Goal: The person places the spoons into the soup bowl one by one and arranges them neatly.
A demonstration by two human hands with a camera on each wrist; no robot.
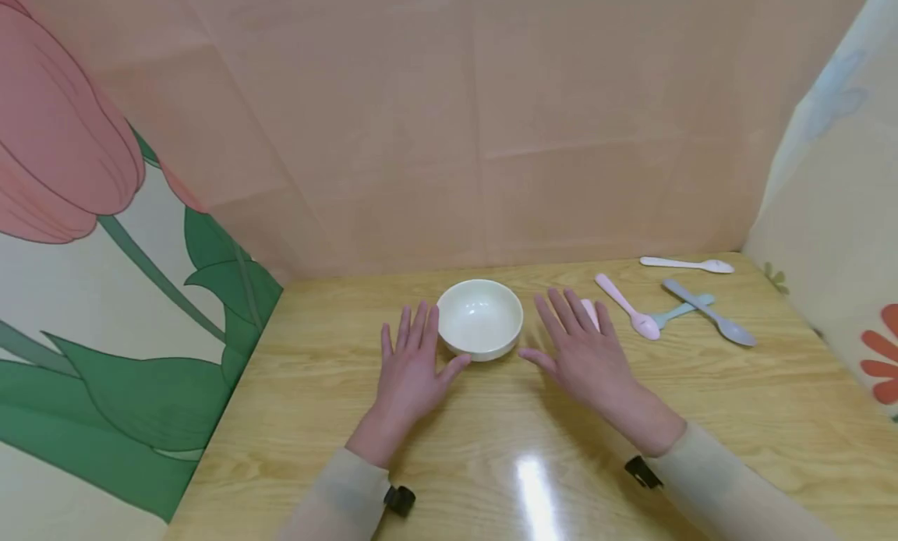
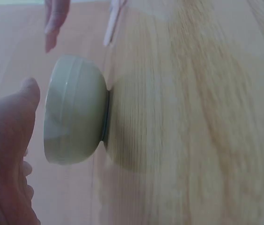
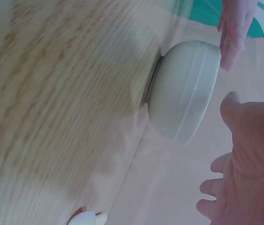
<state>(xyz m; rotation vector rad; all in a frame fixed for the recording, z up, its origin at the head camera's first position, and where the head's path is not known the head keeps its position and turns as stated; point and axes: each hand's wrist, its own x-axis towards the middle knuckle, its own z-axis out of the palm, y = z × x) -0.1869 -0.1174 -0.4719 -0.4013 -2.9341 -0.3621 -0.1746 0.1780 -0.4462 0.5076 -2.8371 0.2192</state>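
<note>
A white bowl (image 1: 480, 319) stands upright on the wooden table, with nothing visible inside it. At its left side is my left hand (image 1: 410, 369), fingers straight and thumb spread toward the near rim. My right hand (image 1: 585, 358) hovers to the right of the bowl, fingers extended and apart from it. In the left wrist view a gap shows between the left thumb (image 2: 26, 96) and the bowl (image 2: 76, 112). The right wrist view shows the right palm (image 3: 258, 159) holding nothing. Partly hidden behind the right fingers lies a pink item (image 1: 590, 313).
Right of the hands lie a pink spoon (image 1: 630, 307), a grey-purple spoon (image 1: 708, 311) crossing a pale teal spoon (image 1: 673, 312), and a white spoon (image 1: 687, 265) farther back. A plain backdrop (image 1: 393, 136) rises behind the table (image 1: 470, 432); printed panels flank it.
</note>
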